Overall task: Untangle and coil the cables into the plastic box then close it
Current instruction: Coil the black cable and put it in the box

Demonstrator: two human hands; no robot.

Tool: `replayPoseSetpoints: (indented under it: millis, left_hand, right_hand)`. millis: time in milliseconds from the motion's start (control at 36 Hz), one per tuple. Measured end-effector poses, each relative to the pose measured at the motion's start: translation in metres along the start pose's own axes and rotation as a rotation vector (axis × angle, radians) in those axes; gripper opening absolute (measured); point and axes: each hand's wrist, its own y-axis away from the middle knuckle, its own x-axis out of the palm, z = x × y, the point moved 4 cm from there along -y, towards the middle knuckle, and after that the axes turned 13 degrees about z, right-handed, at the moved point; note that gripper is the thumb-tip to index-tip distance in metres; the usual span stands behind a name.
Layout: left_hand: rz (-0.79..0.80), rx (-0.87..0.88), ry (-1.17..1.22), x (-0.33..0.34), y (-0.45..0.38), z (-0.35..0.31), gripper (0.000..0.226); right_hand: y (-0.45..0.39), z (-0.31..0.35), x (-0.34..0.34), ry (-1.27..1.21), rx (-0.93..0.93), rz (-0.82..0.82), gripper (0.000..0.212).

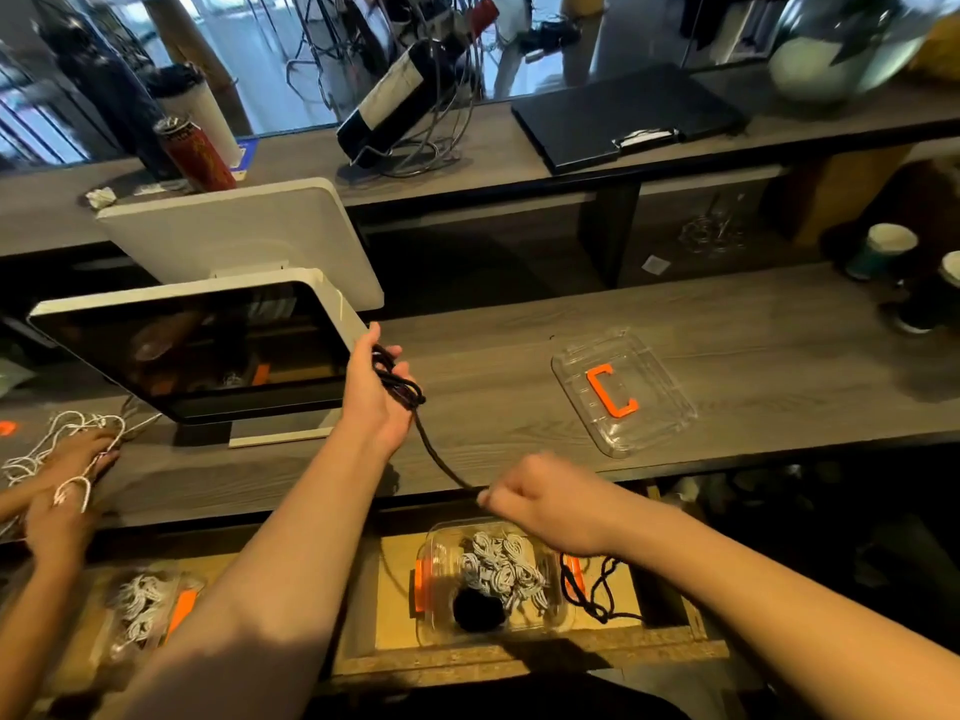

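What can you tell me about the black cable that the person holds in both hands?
The black cable looks braided and matte. Several loops are wound around the left hand, raised above the wooden counter. From there one strand runs taut down to the right hand, which pinches it. Beyond that grip the rest hangs in loose loops beside the open plastic box below.
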Motion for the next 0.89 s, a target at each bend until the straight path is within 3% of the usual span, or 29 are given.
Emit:
replayPoseSetpoints:
  millis: [83, 194, 278, 333, 417, 472, 528, 583, 667, 778, 889]
  left_hand:
    - [0.009, -0.025, -0.421, 0.013, 0.005, 0.005, 0.059]
    - [0.187, -0.128, -0.79, 0.045, 0.027, 0.019, 0.078]
    - [0.429, -0.263, -0.738, 0.058, 0.039, 0.035, 0.066]
    - [0.578, -0.24, -0.735, 0.056, 0.048, 0.047, 0.059]
    - [0.708, -0.323, -0.697, 0.055, 0.055, 0.062, 0.108]
    - [0.79, -0.393, -0.669, 0.057, 0.058, 0.067, 0.124]
    - [0.938, -0.401, -0.69, 0.06, 0.065, 0.065, 0.114]
    - [1.05, -0.306, -0.946, 0.066, 0.072, 0.059, 0.082]
    - [1.023, -0.245, -1.19, 0.064, 0.075, 0.047, 0.041]
    - [0.843, -0.189, -0.904, 0.05, 0.069, 0.03, 0.039]
    - [0.538, -0.123, -0.576, 0.041, 0.059, 0.011, 0.037]
  right_hand:
    - [0.003, 0.025, -0.001, 0.268, -0.083, 0.018, 0.047]
    - [0.003, 0.052, -0.026, 0.461, -0.179, -0.158, 0.035]
    - [0.003, 0.058, -0.054, 0.422, -0.182, -0.282, 0.029]
    - [0.003, 0.054, -0.073, 0.329, -0.208, -0.408, 0.028]
    - [0.003, 0.035, -0.099, 0.206, -0.254, -0.622, 0.025]
    - [0.001, 0.019, -0.111, 0.151, -0.225, -0.695, 0.026]
    - [-0.001, 0.007, -0.118, 0.142, -0.195, -0.738, 0.025]
    - [-0.001, 0.0, -0.119, 0.14, -0.164, -0.751, 0.022]
    - [-0.001, -0.01, -0.116, 0.089, -0.112, -0.758, 0.021]
    - [0.002, -0.02, -0.112, 0.005, -0.113, -0.82, 0.029]
    - [-0.01, -0.026, -0.092, -0.053, -0.078, -0.671, 0.033]
